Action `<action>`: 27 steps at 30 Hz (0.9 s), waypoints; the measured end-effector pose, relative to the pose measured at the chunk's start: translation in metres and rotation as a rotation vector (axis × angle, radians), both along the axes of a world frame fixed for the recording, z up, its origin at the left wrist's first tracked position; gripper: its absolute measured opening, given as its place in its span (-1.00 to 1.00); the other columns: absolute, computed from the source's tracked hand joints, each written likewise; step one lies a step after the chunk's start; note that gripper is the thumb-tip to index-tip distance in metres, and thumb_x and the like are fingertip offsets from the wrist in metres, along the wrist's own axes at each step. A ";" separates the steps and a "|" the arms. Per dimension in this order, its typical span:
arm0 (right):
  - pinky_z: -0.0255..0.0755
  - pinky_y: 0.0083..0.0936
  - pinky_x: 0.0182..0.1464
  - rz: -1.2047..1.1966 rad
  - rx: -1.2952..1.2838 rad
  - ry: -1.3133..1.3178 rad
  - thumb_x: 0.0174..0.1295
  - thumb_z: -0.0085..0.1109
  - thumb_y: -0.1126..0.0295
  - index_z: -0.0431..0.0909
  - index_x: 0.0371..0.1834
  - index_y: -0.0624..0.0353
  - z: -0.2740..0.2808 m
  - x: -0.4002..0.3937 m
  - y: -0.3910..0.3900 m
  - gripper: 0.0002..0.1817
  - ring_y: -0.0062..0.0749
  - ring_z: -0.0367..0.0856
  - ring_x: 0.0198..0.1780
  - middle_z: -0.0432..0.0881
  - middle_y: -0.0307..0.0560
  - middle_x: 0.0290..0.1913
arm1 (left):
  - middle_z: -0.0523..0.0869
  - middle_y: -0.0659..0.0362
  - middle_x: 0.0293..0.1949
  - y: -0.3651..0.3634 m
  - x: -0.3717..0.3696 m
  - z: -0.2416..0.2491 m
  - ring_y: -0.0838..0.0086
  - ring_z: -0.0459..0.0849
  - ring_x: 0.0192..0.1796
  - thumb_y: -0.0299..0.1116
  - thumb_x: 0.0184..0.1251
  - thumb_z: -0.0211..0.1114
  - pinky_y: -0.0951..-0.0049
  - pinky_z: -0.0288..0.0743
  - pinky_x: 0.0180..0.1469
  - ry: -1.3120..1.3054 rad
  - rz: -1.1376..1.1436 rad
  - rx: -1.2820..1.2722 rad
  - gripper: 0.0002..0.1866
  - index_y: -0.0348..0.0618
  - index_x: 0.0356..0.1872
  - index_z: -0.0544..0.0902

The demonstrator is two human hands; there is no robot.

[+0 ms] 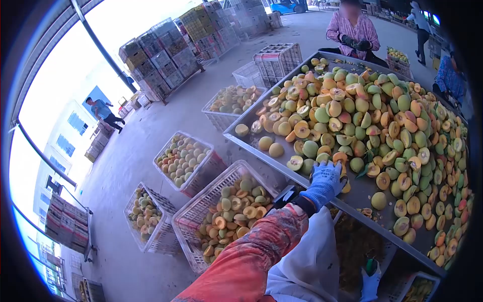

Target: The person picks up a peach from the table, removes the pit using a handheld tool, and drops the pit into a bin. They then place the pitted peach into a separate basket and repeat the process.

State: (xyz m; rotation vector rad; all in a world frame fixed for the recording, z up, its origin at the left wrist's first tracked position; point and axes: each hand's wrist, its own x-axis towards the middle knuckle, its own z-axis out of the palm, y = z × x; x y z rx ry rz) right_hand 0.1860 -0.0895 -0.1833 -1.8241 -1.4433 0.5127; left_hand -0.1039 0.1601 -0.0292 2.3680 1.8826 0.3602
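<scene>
My left hand (324, 185), in a blue-and-white glove, reaches over the metal table's near rim (287, 171). Its fingers are apart and touch the fruit at the edge of the pile, beside an orange fruit half (339, 158); part of another piece shows under the palm side. Low in the view, my right hand (371, 283), also gloved, is closed around a small green-handled tool (371, 265), its far end unclear. Whole and halved green-orange fruits (362, 104) are heaped on the table.
Fruit-filled crates (182, 227) stand left of the table, and another crate (420, 288) sits below it. A person in a pink patterned top (359, 27) sits at the far edge, gloved hands together. Other people, stacked crates (160, 53) and a blue forklift (287, 6) are farther off.
</scene>
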 end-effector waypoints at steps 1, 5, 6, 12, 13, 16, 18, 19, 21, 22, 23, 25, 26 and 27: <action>0.45 -0.49 -0.19 0.005 0.001 -0.002 -0.01 0.32 0.46 0.47 -0.05 0.20 0.011 -0.003 0.005 -0.59 -0.38 0.57 -0.27 0.57 -0.14 -0.33 | 0.49 -0.05 0.04 0.008 0.015 -0.006 0.09 0.37 0.17 0.02 0.11 0.19 -0.02 0.13 0.21 0.038 -0.001 -0.043 -0.36 -0.13 0.17 0.39; 0.38 -0.44 0.03 0.125 -0.424 0.200 0.07 0.29 0.44 0.32 0.17 0.41 0.058 -0.027 0.014 -0.41 -0.30 0.53 -0.03 0.58 0.11 -0.01 | 0.35 -0.16 0.18 0.019 0.043 -0.038 -0.04 0.21 0.30 0.02 0.10 0.20 -0.15 -0.06 0.30 0.161 0.029 -0.081 -0.32 -0.15 0.21 0.36; 0.38 -0.42 0.02 0.133 -0.446 0.174 0.06 0.29 0.43 0.32 0.16 0.43 0.060 -0.032 0.015 -0.40 -0.27 0.53 -0.04 0.58 0.12 -0.01 | 0.30 -0.19 0.23 0.018 0.044 -0.040 -0.08 0.15 0.33 0.01 0.10 0.21 -0.17 -0.12 0.32 0.191 0.023 -0.110 -0.32 -0.14 0.22 0.35; 0.38 -0.34 0.00 0.170 -0.490 0.098 0.04 0.31 0.39 0.31 0.17 0.45 0.054 -0.046 0.023 -0.37 -0.12 0.54 -0.07 0.58 0.21 -0.05 | 0.25 -0.15 0.28 0.007 0.036 -0.035 -0.10 0.10 0.36 -0.13 0.06 0.26 -0.19 -0.16 0.34 0.057 -0.040 -0.183 -0.38 -0.02 0.21 0.39; 0.38 -0.34 0.00 0.194 -0.484 0.083 0.05 0.31 0.39 0.30 0.18 0.45 0.057 -0.050 0.024 -0.36 -0.11 0.54 -0.07 0.57 0.23 -0.05 | 0.26 -0.15 0.27 0.005 0.038 -0.036 -0.10 0.11 0.36 -0.15 0.06 0.25 -0.19 -0.15 0.33 0.057 -0.060 -0.197 -0.39 0.00 0.21 0.40; 0.38 -0.33 0.00 0.220 -0.465 0.100 0.05 0.31 0.38 0.28 0.21 0.44 0.056 -0.051 0.020 -0.34 -0.10 0.55 -0.08 0.58 0.24 -0.06 | 0.33 -0.16 0.22 0.003 0.038 -0.037 -0.10 0.14 0.34 -0.20 0.07 0.21 -0.21 -0.15 0.33 0.043 -0.105 -0.208 -0.41 0.02 0.21 0.40; 0.37 -0.34 0.00 0.228 -0.449 0.131 0.05 0.31 0.37 0.27 0.22 0.43 0.056 -0.051 0.015 -0.32 -0.09 0.55 -0.08 0.58 0.24 -0.07 | 0.44 -0.17 0.12 0.003 0.040 -0.044 -0.10 0.21 0.30 -0.26 0.11 0.11 -0.24 -0.16 0.32 0.062 -0.123 -0.206 -0.45 -0.06 0.21 0.40; 0.38 -0.35 -0.01 0.212 -0.468 0.078 0.05 0.31 0.37 0.29 0.21 0.42 0.059 -0.052 0.012 -0.34 -0.10 0.55 -0.08 0.58 0.23 -0.07 | 0.44 -0.17 0.12 0.005 0.043 -0.050 -0.10 0.21 0.30 -0.26 0.11 0.11 -0.24 -0.16 0.32 0.055 -0.122 -0.195 -0.45 -0.06 0.21 0.40; 0.38 -0.36 -0.01 0.198 -0.474 0.021 0.05 0.31 0.37 0.30 0.20 0.41 0.055 -0.048 0.006 -0.35 -0.11 0.56 -0.09 0.59 0.22 -0.07 | 0.51 -0.11 0.03 0.008 0.050 -0.056 -0.10 0.27 0.26 -0.29 0.13 0.08 -0.25 -0.16 0.32 0.235 0.014 -0.115 -0.47 -0.14 0.19 0.40; 0.38 -0.36 -0.01 0.212 -0.450 0.042 0.06 0.30 0.37 0.32 0.18 0.40 0.046 -0.045 0.001 -0.38 -0.11 0.56 -0.09 0.59 0.22 -0.06 | 0.51 -0.11 0.03 0.008 0.049 -0.052 -0.10 0.27 0.26 -0.29 0.13 0.08 -0.25 -0.16 0.32 0.235 0.020 -0.107 -0.47 -0.14 0.19 0.40; 0.38 -0.36 -0.01 0.225 -0.425 0.065 0.06 0.30 0.37 0.34 0.16 0.40 0.038 -0.042 -0.002 -0.40 -0.11 0.56 -0.08 0.59 0.21 -0.05 | 0.56 -0.06 -0.02 0.008 0.049 -0.048 0.02 0.34 0.24 -0.34 0.15 0.07 -0.20 -0.12 0.32 0.252 -0.061 -0.168 -0.52 -0.14 0.16 0.42; 0.38 -0.36 -0.01 0.235 -0.421 0.074 0.07 0.30 0.37 0.35 0.14 0.41 0.053 -0.048 -0.002 -0.42 -0.11 0.56 -0.08 0.59 0.21 -0.05 | 0.61 -0.01 -0.06 0.003 0.044 -0.027 0.13 0.40 0.21 -0.39 0.17 0.05 -0.15 -0.07 0.32 0.278 -0.147 -0.213 -0.56 -0.15 0.13 0.44; 0.38 -0.36 -0.01 0.242 -0.428 0.082 0.07 0.30 0.38 0.36 0.12 0.42 0.058 -0.050 -0.002 -0.43 -0.11 0.56 -0.08 0.59 0.21 -0.05 | 0.62 0.02 -0.09 -0.004 0.037 -0.020 0.18 0.45 0.15 -0.40 0.14 0.06 -0.14 -0.04 0.31 0.188 -0.169 -0.163 -0.58 -0.13 0.10 0.45; 0.38 -0.36 -0.01 0.238 -0.419 0.090 0.07 0.30 0.38 0.36 0.12 0.42 0.054 -0.049 -0.004 -0.43 -0.11 0.56 -0.08 0.59 0.21 -0.05 | 0.63 0.05 -0.11 -0.011 0.032 -0.011 0.24 0.50 0.10 -0.40 0.12 0.08 -0.14 0.00 0.29 0.100 -0.192 -0.117 -0.59 -0.11 0.06 0.47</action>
